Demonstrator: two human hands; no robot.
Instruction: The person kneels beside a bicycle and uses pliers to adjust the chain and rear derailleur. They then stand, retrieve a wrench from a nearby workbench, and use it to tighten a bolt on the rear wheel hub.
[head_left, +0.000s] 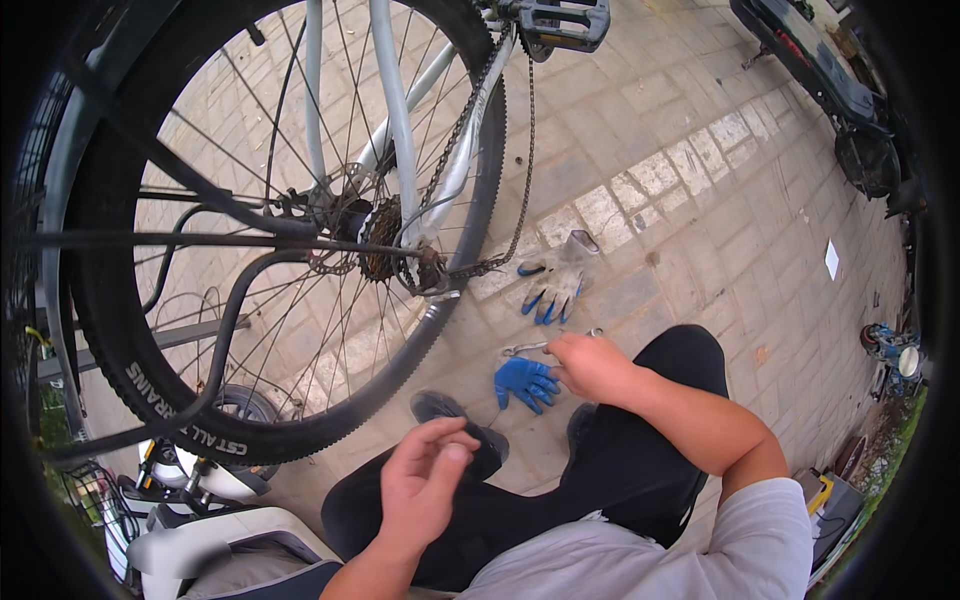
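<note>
My right hand (590, 368) reaches down to the paving with its fingers closed on a metal wrench (525, 349). One end of the wrench shows left of the fingers and a ring-shaped end shows above the hand; the middle is hidden. Just below lies a blue-coated work glove (525, 384). A second glove (553, 290), pale with blue fingertips, lies farther off. My left hand (425, 480) is raised over my lap, fingers loosely curled and thumb apart, with nothing visible in it. Before me stands a bicycle's rear wheel (487, 190) with a sprocket cassette (380, 240) and a slack-hanging chain (531, 150).
A pedal (565, 22) sticks out at the top. At the left, dark rack bars (235, 200) cross the wheel. A white-and-grey scooter-like body (270, 525) stands close by my left arm. Dark parked vehicles (830, 80) line the right. A white paper (832, 260) lies on the paving.
</note>
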